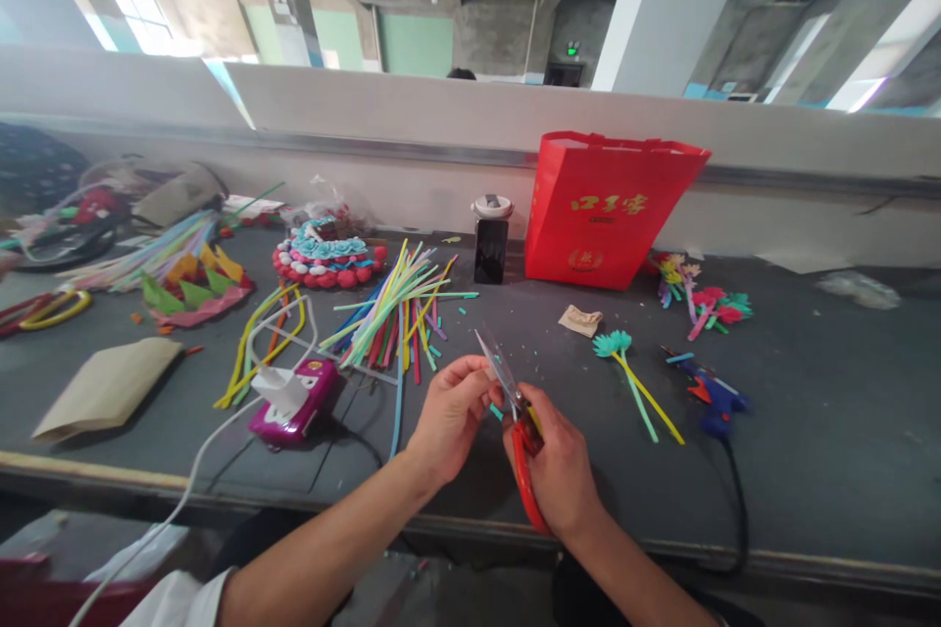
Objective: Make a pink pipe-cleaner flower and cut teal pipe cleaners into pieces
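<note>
My right hand (559, 465) grips red-handled scissors (515, 411) with the blades pointing up and left, just above the near edge of the dark table (809, 411). My left hand (452, 411) pinches a small teal strip piece (497, 410) right at the blades. Small teal snippets lie scattered on the table beyond my hands. A bundle of coloured paper strips (393, 309) lies fanned out behind my left hand.
A red gift bag (607, 211) stands at the back, a dark jar with a white lid (491, 240) beside it. A blue glue gun (710, 392) and a teal paper flower (632, 372) lie right. A pink power strip (294, 397), brown paper (107, 387) and finished paper crafts (327, 255) lie left.
</note>
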Available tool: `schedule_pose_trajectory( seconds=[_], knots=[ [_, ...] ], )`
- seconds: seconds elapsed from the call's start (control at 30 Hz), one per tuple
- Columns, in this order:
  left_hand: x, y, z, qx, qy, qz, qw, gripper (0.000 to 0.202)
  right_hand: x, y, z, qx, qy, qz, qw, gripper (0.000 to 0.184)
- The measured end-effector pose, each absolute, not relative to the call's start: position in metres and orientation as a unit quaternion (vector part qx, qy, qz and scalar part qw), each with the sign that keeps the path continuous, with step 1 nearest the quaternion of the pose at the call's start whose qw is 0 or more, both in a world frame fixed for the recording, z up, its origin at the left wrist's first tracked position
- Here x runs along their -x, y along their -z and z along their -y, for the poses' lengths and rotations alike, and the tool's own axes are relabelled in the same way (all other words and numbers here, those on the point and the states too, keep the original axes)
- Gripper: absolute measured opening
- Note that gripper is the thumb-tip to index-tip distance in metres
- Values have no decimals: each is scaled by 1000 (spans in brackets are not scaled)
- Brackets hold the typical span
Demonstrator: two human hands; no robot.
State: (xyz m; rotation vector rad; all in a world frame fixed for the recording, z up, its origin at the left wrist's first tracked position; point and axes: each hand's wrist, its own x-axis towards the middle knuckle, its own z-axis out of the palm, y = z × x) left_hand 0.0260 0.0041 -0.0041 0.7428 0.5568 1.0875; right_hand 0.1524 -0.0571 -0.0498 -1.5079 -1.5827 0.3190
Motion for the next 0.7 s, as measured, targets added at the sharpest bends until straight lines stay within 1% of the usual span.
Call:
schedule_pose_trajectory(
  seconds=[0.1,0.33,0.7],
  knots=[
    [-26,3,-4,-338,-500,-252,756,11,-152,49,58,600,-137,640,461,38],
    [-28,2,-1,-340,-492,-264,757,12,-152,41,58,607,-127,649,441,37],
    [-29,4,1,-333,-493,-265,759,13,-150,33,59,602,-164,643,444,36]
  ],
)
